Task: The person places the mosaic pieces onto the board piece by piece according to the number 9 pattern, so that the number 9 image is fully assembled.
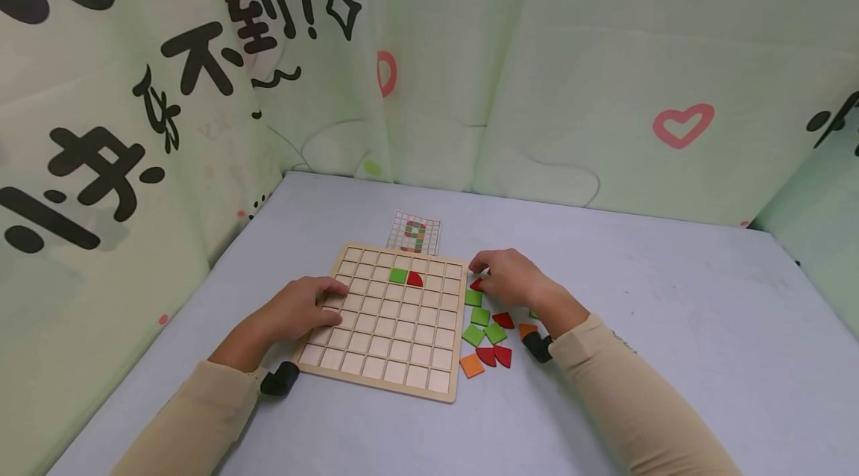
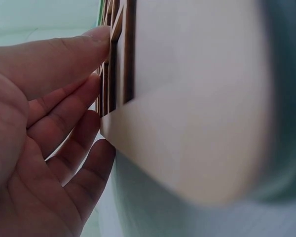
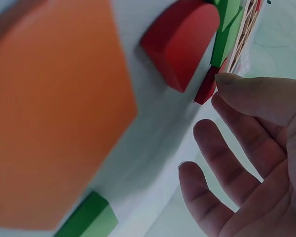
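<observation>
The person's left hand (image 1: 291,308) rests at the left edge of a wooden grid board (image 1: 379,345), fingers loosely extended, thumb over the squares. The board lies on the white table (image 1: 671,327), bearing a green square tile (image 1: 398,276) beside a red quarter-round tile (image 1: 415,280). Just off its right edge, the right hand (image 1: 513,278) has thumb and forefinger at another red tile (image 1: 476,284) — whether they pinch it, I can't tell. Green, red and orange tiles lie scattered nearby; a patterned card (image 1: 403,231) sits at the board's far edge.
</observation>
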`<state>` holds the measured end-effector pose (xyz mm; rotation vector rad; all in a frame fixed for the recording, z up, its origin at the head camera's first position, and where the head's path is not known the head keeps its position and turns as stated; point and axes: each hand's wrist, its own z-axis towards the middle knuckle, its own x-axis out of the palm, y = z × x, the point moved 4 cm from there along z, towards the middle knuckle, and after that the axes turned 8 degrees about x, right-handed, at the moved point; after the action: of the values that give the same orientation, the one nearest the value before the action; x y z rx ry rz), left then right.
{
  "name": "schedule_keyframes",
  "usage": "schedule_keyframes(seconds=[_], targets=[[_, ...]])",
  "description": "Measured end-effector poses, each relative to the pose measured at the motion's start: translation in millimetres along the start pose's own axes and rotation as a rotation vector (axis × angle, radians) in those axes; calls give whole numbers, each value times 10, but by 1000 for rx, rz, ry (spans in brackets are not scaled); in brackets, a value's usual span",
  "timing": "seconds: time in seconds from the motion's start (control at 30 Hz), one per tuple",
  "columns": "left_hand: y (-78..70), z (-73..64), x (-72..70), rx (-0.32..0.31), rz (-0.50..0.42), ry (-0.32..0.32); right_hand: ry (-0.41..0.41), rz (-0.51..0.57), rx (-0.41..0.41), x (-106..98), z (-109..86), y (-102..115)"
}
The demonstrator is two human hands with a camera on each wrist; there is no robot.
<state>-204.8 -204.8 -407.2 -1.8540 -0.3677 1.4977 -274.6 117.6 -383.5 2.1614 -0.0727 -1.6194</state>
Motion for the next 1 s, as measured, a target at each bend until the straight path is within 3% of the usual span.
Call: schedule_keyframes(seconds=[1.0], targets=[[6,3,9,-20,2,-1,-9,-89,39,3,-29,-25]])
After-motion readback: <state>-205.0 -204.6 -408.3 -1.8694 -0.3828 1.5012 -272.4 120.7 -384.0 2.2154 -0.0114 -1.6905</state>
